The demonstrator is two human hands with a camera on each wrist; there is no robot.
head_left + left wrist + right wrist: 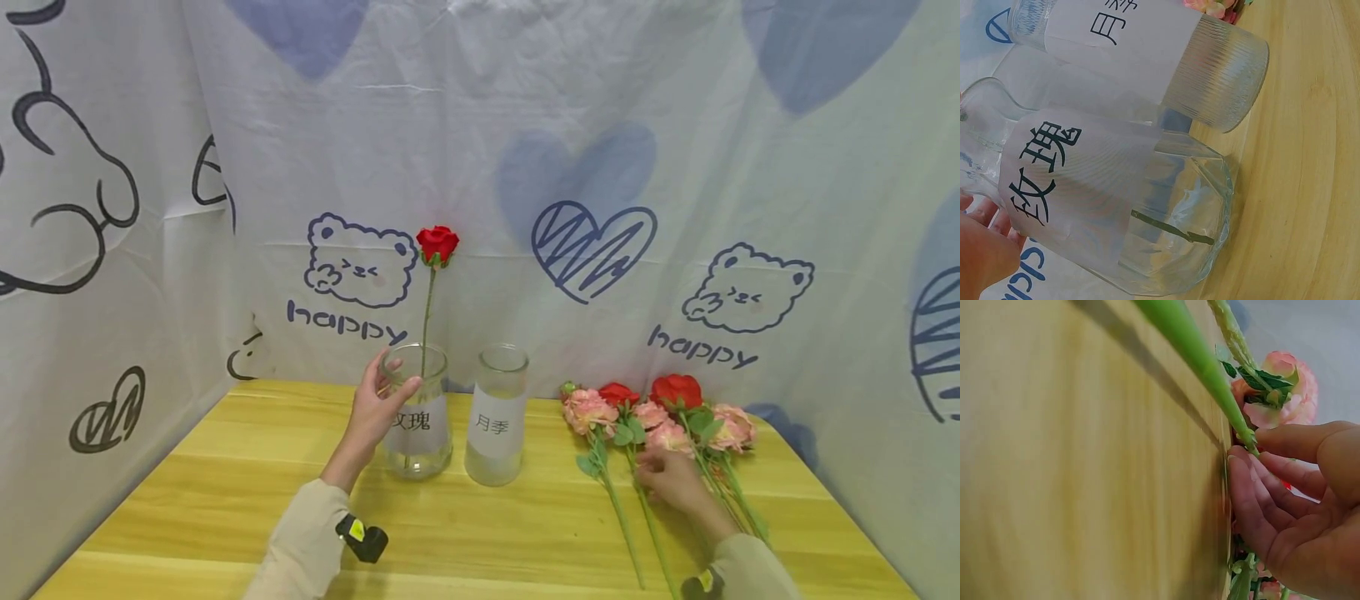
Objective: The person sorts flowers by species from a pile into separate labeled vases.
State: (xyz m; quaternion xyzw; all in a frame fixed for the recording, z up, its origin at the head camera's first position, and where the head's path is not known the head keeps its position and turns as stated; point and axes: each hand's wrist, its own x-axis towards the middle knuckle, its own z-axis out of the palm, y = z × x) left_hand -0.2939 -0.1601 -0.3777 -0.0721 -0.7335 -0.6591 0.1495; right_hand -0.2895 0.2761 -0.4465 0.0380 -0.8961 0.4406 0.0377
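My left hand (377, 410) holds the neck of a clear glass vase (433, 462), thumb in front and fingers behind. This vase wears a white label with black characters. Standing in it is one long-stemmed red rose (438, 244); the stem's lower end (1172, 226) shows through the glass. At the right, my right hand (678, 483) is low over the table among lying flowers. Its thumb and fingertips pinch a green flower stem (1200, 359). Around that hand lie pink blooms (590, 411) and a red rose head (676, 390).
A second, ribbed glass vase (495, 467) with its own white label stands just right of the first. The wooden table (225, 508) meets a white printed cloth (465, 83) behind and at both sides. Several stems reach toward the front edge.
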